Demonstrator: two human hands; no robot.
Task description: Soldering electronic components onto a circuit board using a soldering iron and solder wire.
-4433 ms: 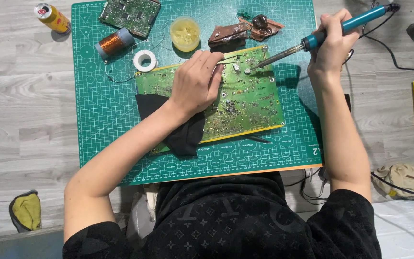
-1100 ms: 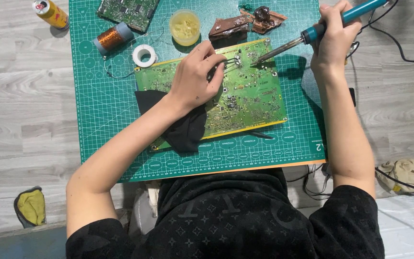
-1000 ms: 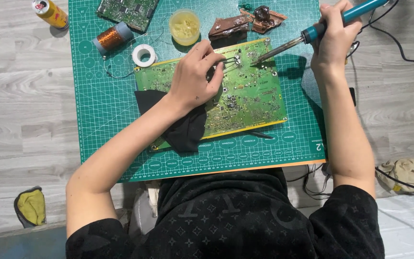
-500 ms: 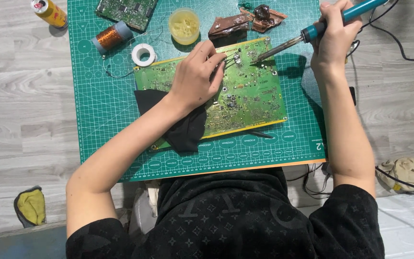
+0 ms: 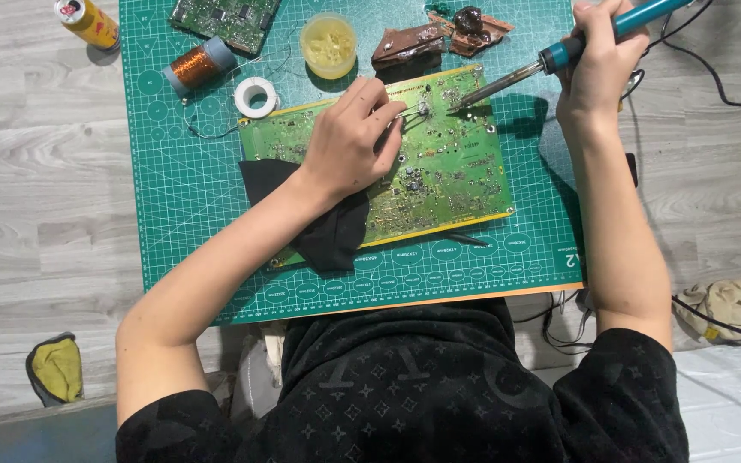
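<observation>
Bright, even light from overhead, and we see it sharp throughout.
We note soft short shadows under the right hand [image 5: 598, 64] on the green gridded cutting mat [image 5: 199, 223], faint glare on the grey wood-grain floor [image 5: 36, 171], no blur.

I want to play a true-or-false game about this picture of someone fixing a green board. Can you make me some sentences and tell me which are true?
1. The right hand holds a soldering iron with a blue handle. True.
2. The left hand rests on the green circuit board. True.
3. The spool of copper wire sits on the circuit board. False: it lies on the green cutting mat, apart from the board.
4. The small yellow tub is on the wooden floor. False: it stands on the mat, beyond the board.
5. A black cloth lies under the left wrist. True.
</observation>
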